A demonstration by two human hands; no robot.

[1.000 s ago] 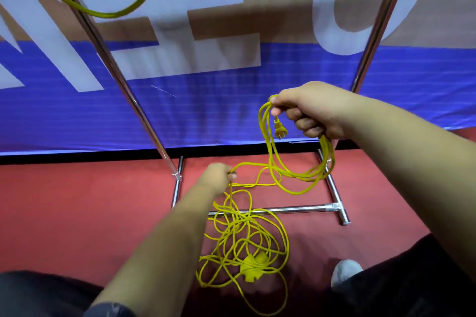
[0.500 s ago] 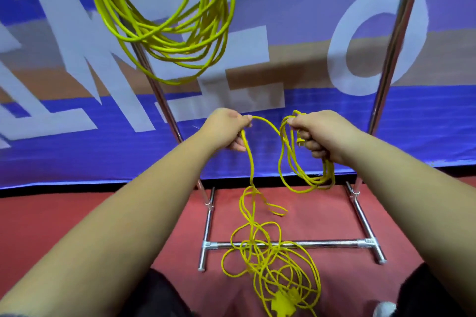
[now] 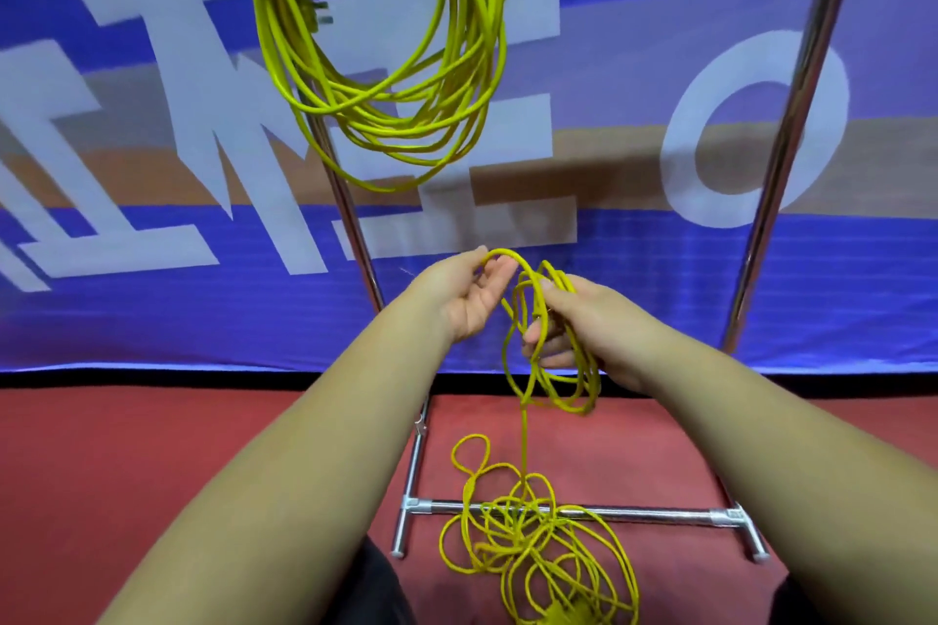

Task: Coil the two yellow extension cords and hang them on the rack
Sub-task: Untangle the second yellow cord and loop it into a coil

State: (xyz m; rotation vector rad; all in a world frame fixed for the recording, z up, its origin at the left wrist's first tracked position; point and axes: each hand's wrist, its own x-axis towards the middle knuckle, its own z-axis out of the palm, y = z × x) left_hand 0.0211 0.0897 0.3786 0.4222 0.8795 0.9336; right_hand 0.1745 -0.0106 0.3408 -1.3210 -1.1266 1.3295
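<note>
One yellow extension cord (image 3: 386, 66) hangs coiled from the top of the metal rack (image 3: 792, 127). The second yellow cord (image 3: 538, 543) lies in a loose tangle on the red floor over the rack's base bar, with one strand rising to my hands. My right hand (image 3: 583, 330) grips a few small loops of it. My left hand (image 3: 467, 294) pinches the strand just left of those loops, forming a fresh loop between the two hands.
The rack's two chrome uprights stand against a blue banner (image 3: 152, 310) with large white letters. Its base bar (image 3: 634, 515) crosses the red floor (image 3: 127, 472) under the tangle. My dark trouser legs show at the bottom edge.
My left hand has lifted a strand from the floor up to my right hand and brought it close beside the held loops. The view has tilted up, showing the hung coil.
</note>
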